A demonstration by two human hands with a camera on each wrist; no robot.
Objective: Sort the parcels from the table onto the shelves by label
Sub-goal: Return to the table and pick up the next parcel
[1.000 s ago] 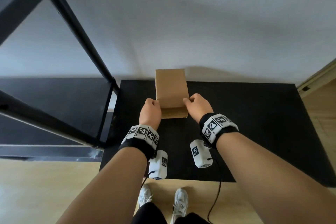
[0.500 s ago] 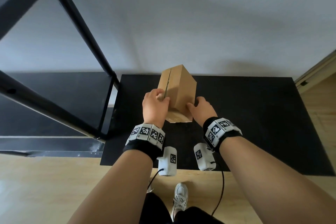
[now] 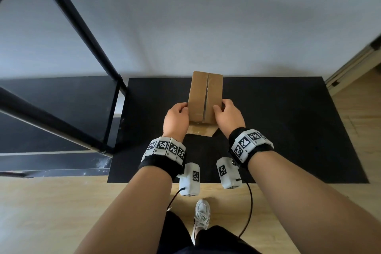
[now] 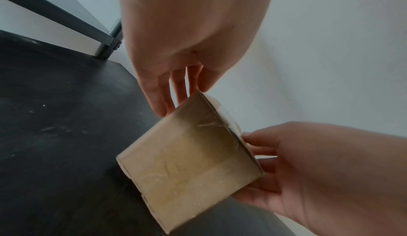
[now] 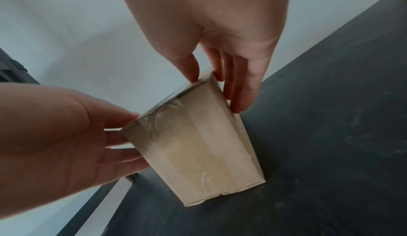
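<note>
A brown cardboard parcel [image 3: 205, 97] sits in the middle of the black table [image 3: 278, 130], its taped seam face turned up toward me. No label shows on any face in view. My left hand [image 3: 180, 110] grips its left side and my right hand [image 3: 219, 109] grips its right side, thumbs on the seam face. In the left wrist view my left fingers [image 4: 163, 100] lie along the parcel [image 4: 187, 161]. In the right wrist view my thumb and fingers [image 5: 240, 91] pinch the parcel [image 5: 198, 144], whose lower edge seems to touch the table.
A black metal shelf frame [image 3: 68, 18] stands at the left of the table, with a dark shelf board [image 3: 51, 101] about level with the tabletop. A white wall is behind. The light wooden floor [image 3: 51, 212] and my shoes are below.
Both hands have turned the parcel about its long axis. A plain face was up one second ago; now the taped seam face is up. The parcel stays at the same spot.
</note>
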